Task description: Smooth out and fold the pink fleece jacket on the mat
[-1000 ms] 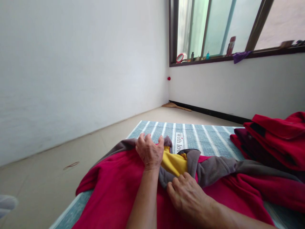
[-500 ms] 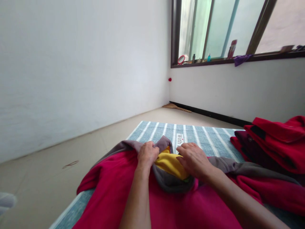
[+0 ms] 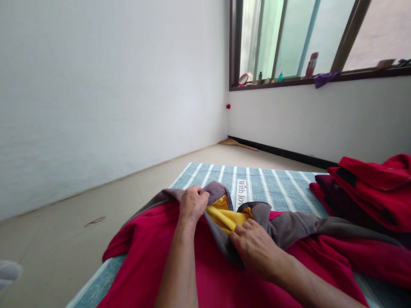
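Observation:
A red and grey jacket with a yellow lining lies spread across a blue-and-white striped cloth. At the collar, my left hand is closed on the grey fabric left of the yellow lining. My right hand pinches the collar edge on the near side of the lining, its fingertips against the yellow. Behind that hand a grey collar corner with a dark zip edge stands up. Both forearms reach over the red body of the jacket. The fabric under my palms is hidden.
Folded red and dark garments are piled at the right. Beyond the cloth, a broom lies on the floor by the wall. A thin loop lies on the floor at left. Bottles and a round mirror stand on the windowsill.
My right hand has moved nearer and slightly left, from the far collar edge to the near side. The right collar corner is now uncovered. My left hand has shifted slightly left.

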Available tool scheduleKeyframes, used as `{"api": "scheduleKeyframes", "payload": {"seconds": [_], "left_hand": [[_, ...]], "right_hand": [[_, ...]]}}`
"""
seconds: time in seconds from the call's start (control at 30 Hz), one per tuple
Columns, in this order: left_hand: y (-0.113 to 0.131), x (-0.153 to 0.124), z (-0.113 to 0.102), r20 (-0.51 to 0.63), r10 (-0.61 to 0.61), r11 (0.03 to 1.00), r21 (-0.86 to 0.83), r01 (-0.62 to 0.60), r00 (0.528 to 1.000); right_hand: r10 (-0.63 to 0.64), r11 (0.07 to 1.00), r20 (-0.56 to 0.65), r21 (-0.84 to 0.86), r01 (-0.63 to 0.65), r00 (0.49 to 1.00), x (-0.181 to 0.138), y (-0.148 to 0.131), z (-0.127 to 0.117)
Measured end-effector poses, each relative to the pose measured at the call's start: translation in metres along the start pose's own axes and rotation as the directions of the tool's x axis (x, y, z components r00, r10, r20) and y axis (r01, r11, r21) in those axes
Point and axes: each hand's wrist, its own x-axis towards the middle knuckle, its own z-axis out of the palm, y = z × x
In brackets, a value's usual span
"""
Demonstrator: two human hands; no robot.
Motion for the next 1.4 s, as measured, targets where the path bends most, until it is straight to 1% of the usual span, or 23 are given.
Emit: {"api": "scheduleKeyframes", "payload": {"seconds": [0.1, 0.2, 0.23, 0.3, 0.37, 0.43, 0.47, 0.57, 0.67, 0.77, 0.9, 1.0, 1.1, 1.17, 1.23, 1.33, 1.4], "left_hand": [[-0.003, 0.002, 0.001, -0.029, 0.002, 0.995, -0.098, -0.005, 1.000], [-0.003, 0.003, 0.001, -0.049, -0.008, 0.988, -0.157, 0.000, 0.999], [-0.003, 0.003, 0.001, -0.053, -0.013, 0.985, -0.171, 0.003, 0.999], [-0.003, 0.003, 0.000, -0.054, -0.016, 0.981, -0.192, 0.005, 0.998], [-0.002, 0.002, -0.001, -0.049, -0.014, 0.979, -0.204, 0.004, 0.999], [-0.002, 0.002, -0.001, -0.046, -0.014, 0.978, -0.206, 0.005, 0.999], [-0.002, 0.001, -0.001, -0.044, -0.014, 0.979, -0.204, 0.005, 0.999], [-0.002, 0.001, -0.001, -0.036, -0.005, 0.981, -0.193, -0.002, 0.999], [-0.002, 0.001, 0.001, -0.024, 0.018, 0.982, -0.190, -0.022, 1.000], [-0.004, 0.002, 0.003, -0.009, 0.038, 0.980, -0.194, -0.039, 0.999], [-0.005, 0.003, 0.006, -0.009, 0.046, 0.977, -0.210, -0.047, 0.999], [-0.005, 0.003, 0.006, -0.022, 0.042, 0.973, -0.225, -0.046, 0.999], [-0.004, 0.002, 0.006, -0.022, 0.047, 0.972, -0.228, -0.051, 0.999], [-0.004, 0.002, 0.006, -0.022, 0.050, 0.969, -0.240, -0.054, 0.998], [-0.004, 0.002, 0.007, -0.022, 0.055, 0.964, -0.260, -0.058, 0.998], [-0.004, 0.001, 0.007, -0.015, 0.066, 0.951, -0.300, -0.068, 0.998], [-0.004, 0.000, 0.005, -0.002, 0.072, 0.946, -0.317, -0.069, 0.997]], "right_hand": [[0.004, 1.000, 0.007, 0.009, -0.004, 1.000, -0.001, -0.001, -0.002], [0.016, 0.999, 0.015, 0.029, -0.016, 1.000, -0.001, -0.002, -0.003], [0.039, 0.999, 0.015, 0.037, -0.040, 0.999, 0.000, -0.002, -0.004], [0.129, 0.991, 0.005, 0.048, -0.129, 0.992, 0.006, 0.000, -0.006], [0.238, 0.970, -0.011, 0.041, -0.238, 0.971, 0.015, 0.003, -0.008], [0.296, 0.955, -0.008, 0.026, -0.295, 0.955, 0.024, 0.006, -0.008], [0.295, 0.955, 0.010, 0.018, -0.295, 0.955, 0.028, 0.008, -0.007], [0.231, 0.973, 0.070, -0.003, -0.231, 0.970, 0.032, 0.009, -0.002], [0.224, 0.975, 0.067, -0.018, -0.223, 0.972, 0.028, 0.008, -0.002], [0.214, 0.976, 0.056, 0.023, -0.215, 0.975, 0.018, 0.006, -0.014], [0.081, 0.990, 0.076, 0.107, -0.089, 0.994, -0.003, -0.001, -0.033], [0.035, 0.995, 0.122, 0.087, -0.046, 0.992, -0.019, -0.005, -0.031], [0.015, 0.999, 0.119, 0.030, -0.018, 0.993, -0.026, -0.001, -0.023], [0.016, 1.000, 0.122, 0.023, -0.019, 0.992, -0.026, 0.008, -0.025], [0.052, 0.998, 0.127, 0.035, -0.056, 0.991, -0.022, 0.018, -0.036], [0.135, 0.988, 0.073, 0.062, -0.140, 0.988, -0.019, 0.030, -0.058], [0.157, 0.984, 0.041, 0.080, -0.159, 0.987, -0.018, 0.033, -0.068]]}}
